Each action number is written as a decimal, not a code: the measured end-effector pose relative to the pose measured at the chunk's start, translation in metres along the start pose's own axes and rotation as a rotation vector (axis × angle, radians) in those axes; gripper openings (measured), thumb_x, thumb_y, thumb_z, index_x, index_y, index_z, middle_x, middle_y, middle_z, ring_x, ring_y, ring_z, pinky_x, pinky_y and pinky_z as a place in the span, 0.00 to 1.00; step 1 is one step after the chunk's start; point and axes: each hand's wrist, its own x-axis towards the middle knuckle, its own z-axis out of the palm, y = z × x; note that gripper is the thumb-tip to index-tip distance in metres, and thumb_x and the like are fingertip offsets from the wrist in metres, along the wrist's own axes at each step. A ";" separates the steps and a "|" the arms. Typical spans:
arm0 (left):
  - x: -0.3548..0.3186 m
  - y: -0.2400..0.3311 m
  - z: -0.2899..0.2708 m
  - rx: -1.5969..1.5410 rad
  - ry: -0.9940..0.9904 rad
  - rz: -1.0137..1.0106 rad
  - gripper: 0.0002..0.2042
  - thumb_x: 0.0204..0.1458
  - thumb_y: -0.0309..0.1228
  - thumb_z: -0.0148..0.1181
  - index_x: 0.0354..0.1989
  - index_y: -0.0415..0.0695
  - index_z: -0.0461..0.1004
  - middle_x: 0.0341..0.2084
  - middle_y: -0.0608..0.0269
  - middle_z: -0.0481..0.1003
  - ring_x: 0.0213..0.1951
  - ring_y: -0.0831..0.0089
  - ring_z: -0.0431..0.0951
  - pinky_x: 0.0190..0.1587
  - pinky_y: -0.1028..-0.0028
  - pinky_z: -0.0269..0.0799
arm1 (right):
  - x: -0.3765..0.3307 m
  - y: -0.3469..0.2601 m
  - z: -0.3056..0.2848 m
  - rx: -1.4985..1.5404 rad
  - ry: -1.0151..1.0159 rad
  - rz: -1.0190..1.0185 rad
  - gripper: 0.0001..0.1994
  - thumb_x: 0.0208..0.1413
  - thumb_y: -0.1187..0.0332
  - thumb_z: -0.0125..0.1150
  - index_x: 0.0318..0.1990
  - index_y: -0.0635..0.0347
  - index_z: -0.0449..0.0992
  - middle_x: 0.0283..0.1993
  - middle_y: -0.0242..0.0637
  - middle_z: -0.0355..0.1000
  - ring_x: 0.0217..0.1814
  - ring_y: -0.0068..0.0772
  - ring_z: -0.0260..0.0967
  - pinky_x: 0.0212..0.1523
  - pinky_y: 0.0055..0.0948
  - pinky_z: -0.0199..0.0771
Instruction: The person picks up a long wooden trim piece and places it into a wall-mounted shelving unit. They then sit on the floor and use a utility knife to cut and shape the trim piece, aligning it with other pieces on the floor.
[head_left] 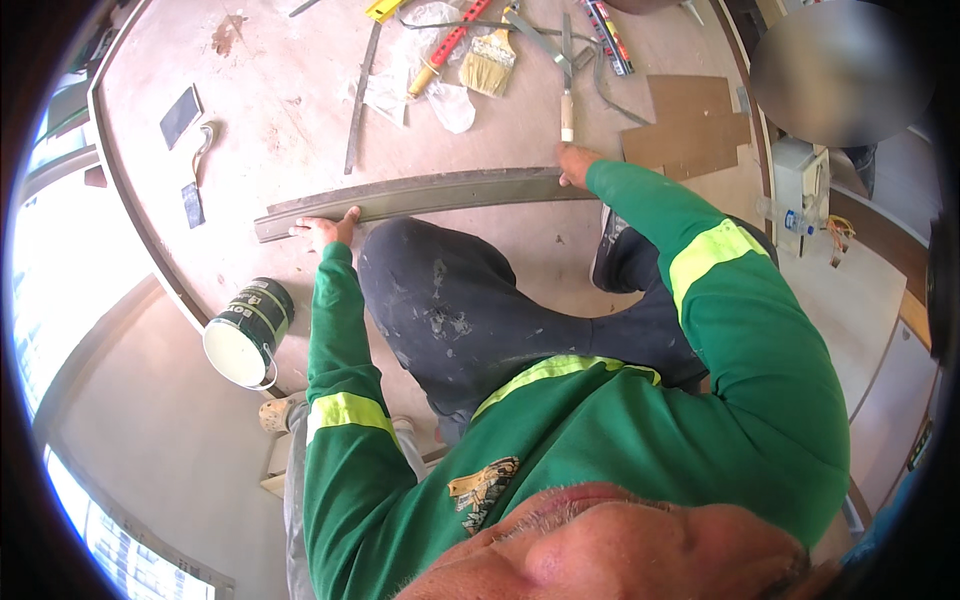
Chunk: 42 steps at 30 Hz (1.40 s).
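A long grey-brown profile strip [450, 196] lies across the board in front of my knees, slightly tilted, with a second dark edge along its far side. My left hand [328, 229] holds it close to its left end, thumb and fingers on either side. At the other end my right hand [576, 165] grips the strip with curled fingers, partly hidden by the wrist. Just beyond the right hand lies a tool with a pale handle [567, 120] and a long narrow metal blade.
Farther off lie a paintbrush [488, 65], a red level [445, 50], a narrow dark strip [362, 100] and a tube [610, 40]. Brown cardboard [690, 125] is at right. At left are a dark sanding pad [181, 117], a scraper [194, 203] and a bucket [262, 312].
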 end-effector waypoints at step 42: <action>0.019 0.010 0.015 0.018 -0.032 0.070 0.81 0.27 0.66 0.81 0.73 0.19 0.29 0.74 0.21 0.29 0.78 0.40 0.31 0.78 0.57 0.38 | 0.141 0.076 -0.158 0.367 0.789 -0.129 0.21 0.63 0.53 0.61 0.47 0.66 0.71 0.47 0.57 0.76 0.51 0.60 0.75 0.52 0.51 0.74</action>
